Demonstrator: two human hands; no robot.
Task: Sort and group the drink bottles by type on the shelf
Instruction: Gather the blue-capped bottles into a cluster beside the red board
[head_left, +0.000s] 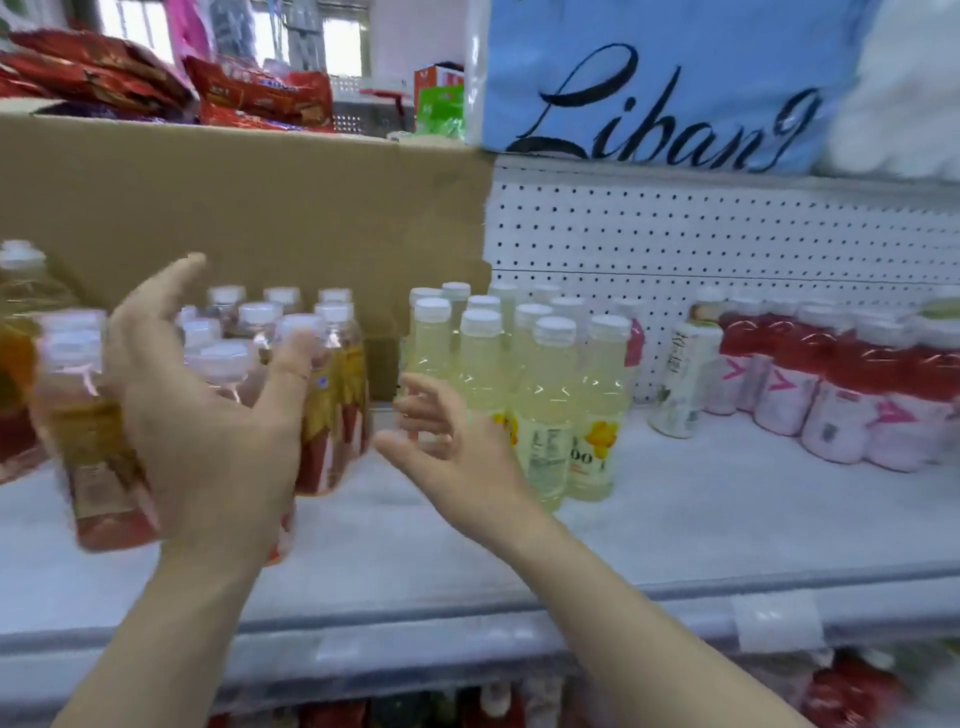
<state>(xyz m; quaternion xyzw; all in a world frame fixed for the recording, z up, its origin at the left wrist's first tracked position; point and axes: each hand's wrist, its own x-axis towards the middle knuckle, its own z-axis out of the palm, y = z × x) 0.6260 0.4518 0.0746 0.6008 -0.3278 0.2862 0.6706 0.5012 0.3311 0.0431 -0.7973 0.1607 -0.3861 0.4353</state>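
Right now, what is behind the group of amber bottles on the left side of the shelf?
A large cardboard box stands right behind the amber bottles, with red snack bags on top of it. The left hand covers some front bottles; the box hides the shelf's back wall there.

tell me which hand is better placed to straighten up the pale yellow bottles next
Right. The right hand is open just in front of the pale yellow bottles, while the left hand is over at the amber bottles.

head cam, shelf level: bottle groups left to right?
Amber-and-red tea bottles → pale yellow drink bottles → lone white-sleeved bottle → red drink bottles with pink labels.
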